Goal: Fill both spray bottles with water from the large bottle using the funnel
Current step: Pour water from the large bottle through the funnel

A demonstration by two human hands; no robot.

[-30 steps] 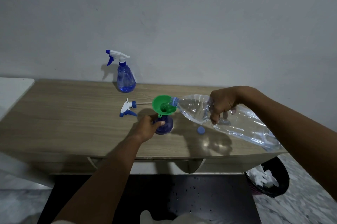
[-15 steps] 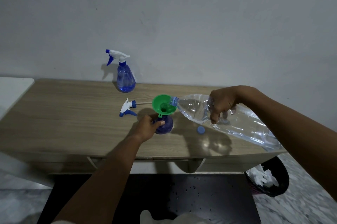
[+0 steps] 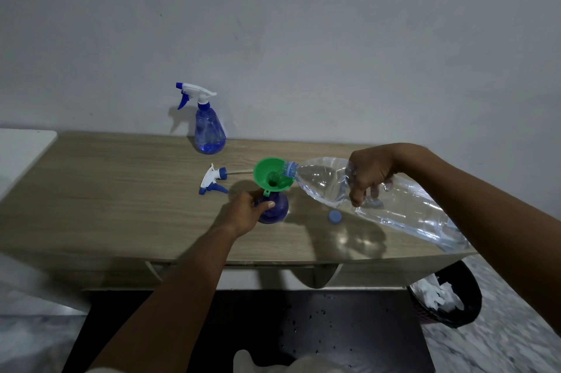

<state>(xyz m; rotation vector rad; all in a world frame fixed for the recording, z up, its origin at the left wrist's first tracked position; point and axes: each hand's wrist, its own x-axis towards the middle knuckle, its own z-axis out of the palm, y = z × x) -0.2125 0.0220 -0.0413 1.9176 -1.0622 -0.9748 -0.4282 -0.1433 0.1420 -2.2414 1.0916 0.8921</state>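
Large bottle (image 3: 379,196), right of centre frame, lies tilted in my right hand (image 3: 368,174), fingers (image 3: 355,198) wrapped round it, neck in the green funnel (image 3: 271,174). My left hand (image 3: 244,213) has its fingers closed on the open spray bottle (image 3: 274,210) under the funnel at centre. Beside them on the tabletop (image 3: 121,190) lie a blue cap (image 3: 334,216) and a loose spray head (image 3: 212,180); the second spray bottle (image 3: 209,130) stands upper left.

Wood-grain table (image 3: 91,190) against the wall — four items resting on it.
Capped spray bottle (image 3: 209,130) upright at the back edge; loose trigger head (image 3: 212,180) lying flat mid-table; open spray bottle (image 3: 274,210) standing just right of it; small blue cap (image 3: 334,216) lying further right — apart from the others.
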